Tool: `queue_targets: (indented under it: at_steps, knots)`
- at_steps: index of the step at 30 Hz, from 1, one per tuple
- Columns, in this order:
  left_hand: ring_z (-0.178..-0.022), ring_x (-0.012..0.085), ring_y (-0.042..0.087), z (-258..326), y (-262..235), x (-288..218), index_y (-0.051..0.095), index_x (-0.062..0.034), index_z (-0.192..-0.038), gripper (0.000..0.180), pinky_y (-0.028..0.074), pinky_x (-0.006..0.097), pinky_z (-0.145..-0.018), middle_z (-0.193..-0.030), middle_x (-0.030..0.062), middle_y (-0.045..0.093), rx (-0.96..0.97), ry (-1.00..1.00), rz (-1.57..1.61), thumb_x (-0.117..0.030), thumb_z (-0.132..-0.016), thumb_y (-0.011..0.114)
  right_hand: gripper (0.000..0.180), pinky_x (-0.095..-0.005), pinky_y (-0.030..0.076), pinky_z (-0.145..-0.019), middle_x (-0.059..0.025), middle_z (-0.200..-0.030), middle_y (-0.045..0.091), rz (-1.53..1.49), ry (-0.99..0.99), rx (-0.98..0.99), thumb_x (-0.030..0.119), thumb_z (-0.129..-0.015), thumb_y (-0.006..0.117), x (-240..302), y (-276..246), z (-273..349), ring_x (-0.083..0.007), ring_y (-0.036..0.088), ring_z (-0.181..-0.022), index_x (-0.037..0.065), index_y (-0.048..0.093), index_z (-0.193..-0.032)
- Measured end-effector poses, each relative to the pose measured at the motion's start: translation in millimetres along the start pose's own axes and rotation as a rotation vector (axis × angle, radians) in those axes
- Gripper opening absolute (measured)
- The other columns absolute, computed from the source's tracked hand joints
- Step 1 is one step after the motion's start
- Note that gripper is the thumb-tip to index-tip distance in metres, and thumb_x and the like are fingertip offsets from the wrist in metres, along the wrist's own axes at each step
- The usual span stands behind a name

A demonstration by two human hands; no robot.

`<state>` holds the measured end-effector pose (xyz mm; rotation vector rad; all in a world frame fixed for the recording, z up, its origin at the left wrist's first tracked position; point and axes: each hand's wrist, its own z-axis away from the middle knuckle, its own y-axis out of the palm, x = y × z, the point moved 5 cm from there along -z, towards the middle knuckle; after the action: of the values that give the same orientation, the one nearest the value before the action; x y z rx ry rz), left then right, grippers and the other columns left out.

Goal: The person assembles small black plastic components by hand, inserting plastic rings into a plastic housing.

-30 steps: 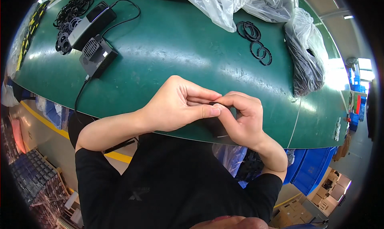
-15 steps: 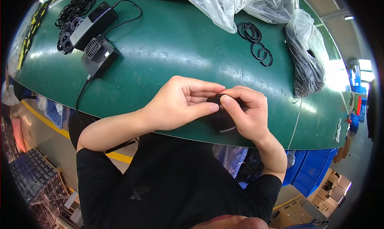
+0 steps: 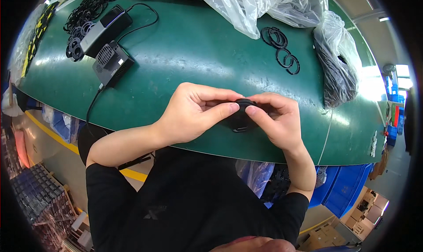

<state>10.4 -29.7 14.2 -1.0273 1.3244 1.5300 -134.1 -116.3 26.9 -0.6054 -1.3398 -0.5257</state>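
Note:
Between both hands, above the green table near its front edge, is a small black rounded part [image 3: 245, 103]. It looks like one of the black rings, seen nearly edge-on, but my fingers hide much of it. My left hand [image 3: 191, 111] pinches its left side between thumb and fingertips. On the other side, my right hand [image 3: 278, 120] grips it with the thumb in front and the fingers behind. Farther back to the right lie several loose black rings [image 3: 287, 60], some overlapping, apart from my hands.
A grey-black device [image 3: 105, 29] and a black vented box [image 3: 112, 62] with cables stand at the left, beside a heap of black rings [image 3: 76, 49]. Clear plastic bags [image 3: 238, 7] lie along the back. A bag of dark parts [image 3: 337, 71] rests at the right; blue bins [image 3: 346, 188] sit below.
The black part has turned in my fingers, and its top edge shows more. My right hand has shifted slightly right and its thumb has moved. The table items have barely shifted in view.

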Motion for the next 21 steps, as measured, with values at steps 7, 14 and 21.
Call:
queue_targets:
  at_steps: [7,14,21]
  knots:
    - [-0.090,0.0138,0.061,2,0,-9,0.062,0.0061,-0.104,0.020,0.051,0.025,-0.079,-0.097,0.0108,0.064,-0.064,0.090,-0.127,0.001,-0.085,0.060,0.012,-0.0261,0.050,-0.063,-0.0130,-0.076,0.066,0.337,-0.338,0.007,0.001,-0.077,0.067,16,3,-2,-0.0207,0.064,-0.068,-0.005,0.066,-0.088]
    - [-0.089,0.0146,0.062,1,-1,-4,0.061,0.0073,-0.104,0.020,0.052,0.025,-0.077,-0.095,0.0121,0.063,0.011,0.035,-0.244,-0.001,-0.086,0.058,0.010,-0.0271,0.049,-0.061,-0.0125,-0.076,0.066,0.408,-0.409,0.029,0.000,-0.077,0.066,20,9,-2,-0.0214,0.064,-0.067,-0.003,0.066,-0.086]
    - [-0.095,0.0167,0.062,2,1,0,0.058,0.0052,-0.111,0.025,0.051,0.027,-0.082,-0.104,0.0133,0.062,0.033,-0.039,-0.225,-0.001,-0.087,0.057,0.011,-0.0265,0.048,-0.060,-0.0115,-0.073,0.064,0.403,-0.313,0.031,0.003,-0.077,0.066,17,4,-2,-0.0192,0.063,-0.065,-0.003,0.065,-0.086]
